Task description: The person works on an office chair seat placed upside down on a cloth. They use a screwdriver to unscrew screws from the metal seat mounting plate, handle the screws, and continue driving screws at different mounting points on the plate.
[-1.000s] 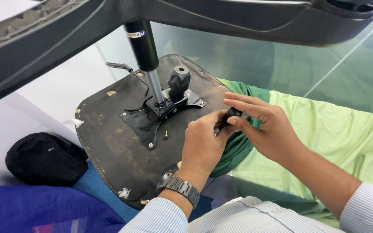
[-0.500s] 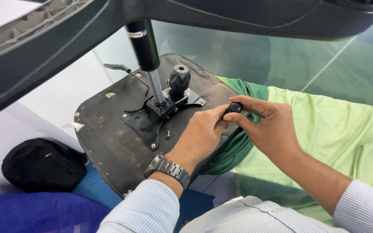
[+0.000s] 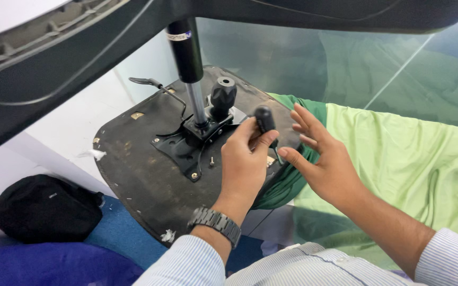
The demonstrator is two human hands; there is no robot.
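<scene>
Item: upturned office-chair seat pan [image 3: 144, 180], underside showing. Dark, matte, rounded panel, scuffed, with pale flecks and torn patches near its edge. It lies tilted on a green cloth [image 3: 398, 159], soft and creased, under a clear plastic sheet.

Fittings: black metal mounting plate [image 3: 178, 148] fixed at the centre with small screws; bright steel gas-lift rod rising into a black cylinder [image 3: 186, 50]; ribbed black knob [image 3: 222, 95] just beside the rod; thin black lever [image 3: 149, 83] projecting at the far edge.

Changes from half a second ago: both hands then met over a small black handle at the pan's right edge. Now the right hand has let go and drawn slightly aside, while the left hand alone carries the tool.

Left hand [image 3: 245, 164]: curled around a screwdriver [image 3: 264, 121], smooth black rounded handle pinched between thumb and fingers, shaft pointing down toward the pan's right edge, tip hidden. Metal link watch [image 3: 216, 222] at the wrist; striped pale shirt cuff below.

Right hand [image 3: 327, 161]: spread, fingers splayed, holding nothing, just beside the screwdriver, above the green cloth.

Surroundings: black fabric pouch [image 3: 43, 209], blue cloth [image 3: 54, 265], white floor [image 3: 75, 127], dark chair part [image 3: 54, 58] overhead.
</scene>
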